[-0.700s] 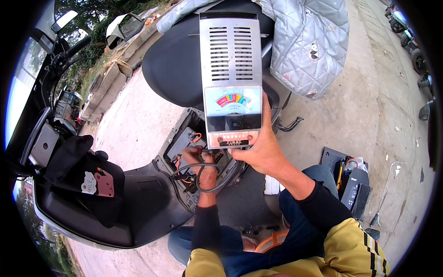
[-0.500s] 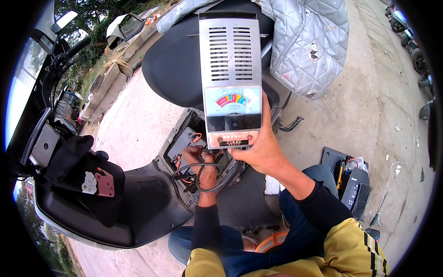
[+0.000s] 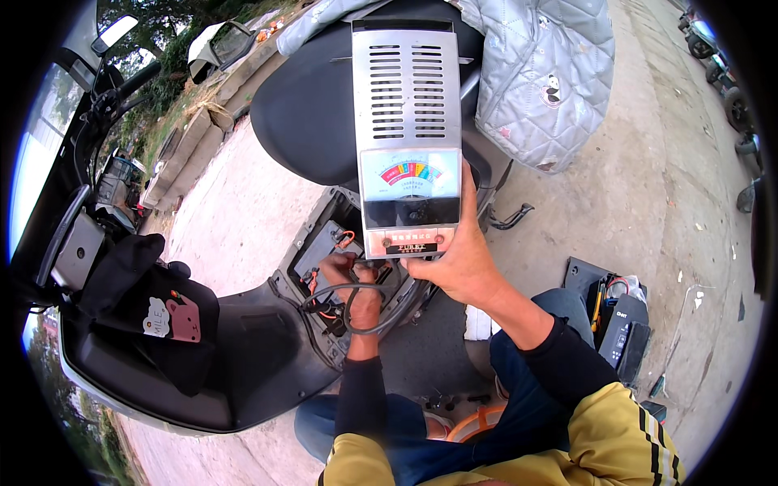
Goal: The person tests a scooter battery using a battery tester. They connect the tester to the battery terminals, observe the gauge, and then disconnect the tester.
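Observation:
My right hand (image 3: pixel 468 263) grips the lower end of a silver battery tester (image 3: pixel 410 146) with a slotted metal case and a coloured dial. The tester is held up over the scooter seat, its dial facing me. Below and to its left, my left hand (image 3: pixel 356 279) is closed inside the scooter's open battery compartment (image 3: pixel 328 209). Whatever its fingers grip is hidden. A thick dark cable (image 3: pixel 350 312) loops over that wrist. Beside the left hand lie grey batteries (image 3: pixel 318 253) with orange-red wires (image 3: pixel 347 240).
The black scooter seat (image 3: pixel 300 121) is behind the tester, with a grey quilted cover (image 3: pixel 543 89) draped to the right. A black bag (image 3: pixel 174 324) sits on the scooter's front left. A tool case (image 3: pixel 620 324) rests on the pavement at right, near a screwdriver (image 3: pixel 659 382).

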Demonstrator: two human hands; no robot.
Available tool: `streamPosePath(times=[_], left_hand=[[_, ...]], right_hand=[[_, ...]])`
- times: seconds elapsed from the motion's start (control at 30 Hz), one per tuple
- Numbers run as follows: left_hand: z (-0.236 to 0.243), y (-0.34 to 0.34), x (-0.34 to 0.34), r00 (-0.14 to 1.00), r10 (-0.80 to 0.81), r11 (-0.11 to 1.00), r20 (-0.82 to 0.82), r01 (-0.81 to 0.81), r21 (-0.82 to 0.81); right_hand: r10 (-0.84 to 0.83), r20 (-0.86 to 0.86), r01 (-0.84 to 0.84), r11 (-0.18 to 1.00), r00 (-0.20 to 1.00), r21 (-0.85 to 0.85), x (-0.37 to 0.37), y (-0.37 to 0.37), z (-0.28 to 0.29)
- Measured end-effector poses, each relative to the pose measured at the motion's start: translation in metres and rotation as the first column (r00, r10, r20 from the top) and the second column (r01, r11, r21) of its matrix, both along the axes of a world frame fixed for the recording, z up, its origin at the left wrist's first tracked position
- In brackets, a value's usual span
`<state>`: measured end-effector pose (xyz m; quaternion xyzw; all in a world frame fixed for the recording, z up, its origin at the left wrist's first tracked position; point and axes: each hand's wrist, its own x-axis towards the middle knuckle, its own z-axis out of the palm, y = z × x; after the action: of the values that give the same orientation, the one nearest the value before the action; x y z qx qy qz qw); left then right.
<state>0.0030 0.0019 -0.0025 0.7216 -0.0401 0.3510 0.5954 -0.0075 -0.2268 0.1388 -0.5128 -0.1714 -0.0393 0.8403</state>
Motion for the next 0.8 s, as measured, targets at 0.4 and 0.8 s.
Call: streamPosePath(times=[0.4,0.8], left_hand=[[-0.004,-0.002,0.0,1.0,-0.01,0.998,0.006,0.01,-0.065],[0.017,-0.023,-0.014,0.992,-0.039,0.998,0.117,0.044,-0.044]], right_hand=[[-0.028,0.008,0.028,0.998,1.0,-0.051,0.003,0.002,-0.007],[-0.169,0.055,0.164,0.983,0.984,0.081,0.013,0.004,-0.024]])
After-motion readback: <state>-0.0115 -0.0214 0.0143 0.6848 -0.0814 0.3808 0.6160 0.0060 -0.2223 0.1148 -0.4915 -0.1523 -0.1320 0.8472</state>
